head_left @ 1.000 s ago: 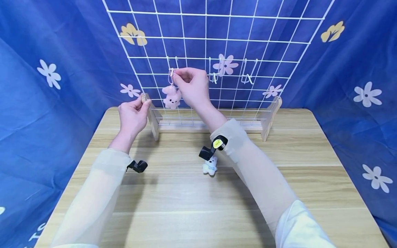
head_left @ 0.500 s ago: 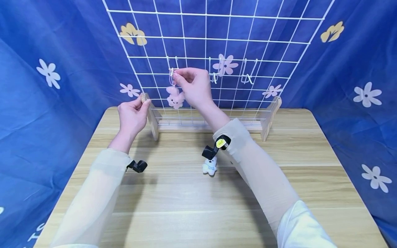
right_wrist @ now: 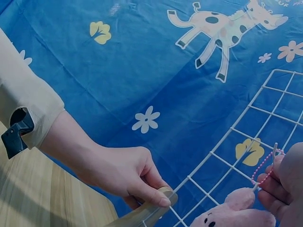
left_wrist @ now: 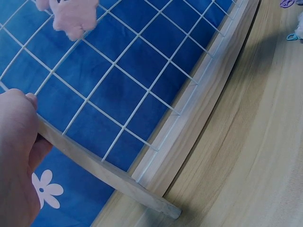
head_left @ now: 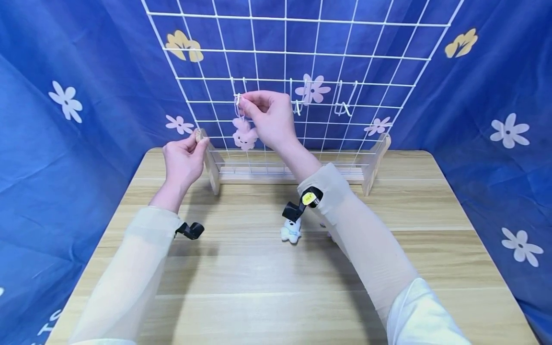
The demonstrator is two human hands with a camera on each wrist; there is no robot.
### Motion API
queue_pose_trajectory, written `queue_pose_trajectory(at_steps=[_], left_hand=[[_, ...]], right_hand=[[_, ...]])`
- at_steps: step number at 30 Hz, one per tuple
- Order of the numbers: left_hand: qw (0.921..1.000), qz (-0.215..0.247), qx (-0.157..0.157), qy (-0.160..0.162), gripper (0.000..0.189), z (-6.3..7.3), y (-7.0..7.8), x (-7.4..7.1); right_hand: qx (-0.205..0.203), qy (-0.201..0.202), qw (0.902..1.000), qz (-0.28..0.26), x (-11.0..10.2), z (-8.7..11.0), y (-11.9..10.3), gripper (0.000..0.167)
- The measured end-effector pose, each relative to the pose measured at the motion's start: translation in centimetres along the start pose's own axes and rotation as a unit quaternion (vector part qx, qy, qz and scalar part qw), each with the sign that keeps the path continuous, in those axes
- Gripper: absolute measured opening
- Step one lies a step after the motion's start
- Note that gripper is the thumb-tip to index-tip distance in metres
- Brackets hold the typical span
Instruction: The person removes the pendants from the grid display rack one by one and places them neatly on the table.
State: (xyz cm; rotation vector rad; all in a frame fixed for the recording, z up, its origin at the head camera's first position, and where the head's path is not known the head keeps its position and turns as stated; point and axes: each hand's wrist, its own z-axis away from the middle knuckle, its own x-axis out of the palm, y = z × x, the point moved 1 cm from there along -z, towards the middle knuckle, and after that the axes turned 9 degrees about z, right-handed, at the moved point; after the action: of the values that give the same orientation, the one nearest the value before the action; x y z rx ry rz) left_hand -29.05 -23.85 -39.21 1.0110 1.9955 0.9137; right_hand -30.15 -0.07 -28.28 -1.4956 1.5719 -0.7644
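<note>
A pink plush keychain (head_left: 245,135) hangs at the left hook (head_left: 237,97) of the white wire grid (head_left: 319,56). My right hand (head_left: 271,117) pinches its pink bead chain (right_wrist: 261,169) at the hook's tip; in the right wrist view the chain loops by the hook's prong. Whether it rests fully on the hook is partly hidden by the fingers. My left hand (head_left: 183,160) grips the rounded top of the grid's left wooden support (head_left: 211,165), thumb on the near side. In the left wrist view the plush's lower part (left_wrist: 75,19) shows in front of the wires.
Two more white hooks (head_left: 297,107) (head_left: 343,109) hang to the right on the grid. A white plush (head_left: 291,231) lies on the wooden table (head_left: 241,287) below my right wrist. Something small and purplish (left_wrist: 287,3) lies near it, partly behind my sleeve in the head view.
The pink plush has swung slightly right and turned, now closer under my right hand. My right forearm has shifted a little right; the left hand keeps its grip on the support.
</note>
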Motion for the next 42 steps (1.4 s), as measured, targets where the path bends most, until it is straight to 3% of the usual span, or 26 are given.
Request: queue_pose_trajectory(at_steps=[35, 42], left_hand=[[0.9997, 0.021, -0.009, -0.003, 0.033, -0.1, -0.1, 0.2], [0.9995, 0.027, -0.015, -0.004, 0.034, 0.0, -0.1, 0.2]], right_hand=[[-0.009, -0.025, 0.9996, -0.014, -1.4, 1.3, -1.1, 0.008], [-0.043, -0.031, 0.9984, -0.021, -1.4, 1.6, -1.4, 0.007]])
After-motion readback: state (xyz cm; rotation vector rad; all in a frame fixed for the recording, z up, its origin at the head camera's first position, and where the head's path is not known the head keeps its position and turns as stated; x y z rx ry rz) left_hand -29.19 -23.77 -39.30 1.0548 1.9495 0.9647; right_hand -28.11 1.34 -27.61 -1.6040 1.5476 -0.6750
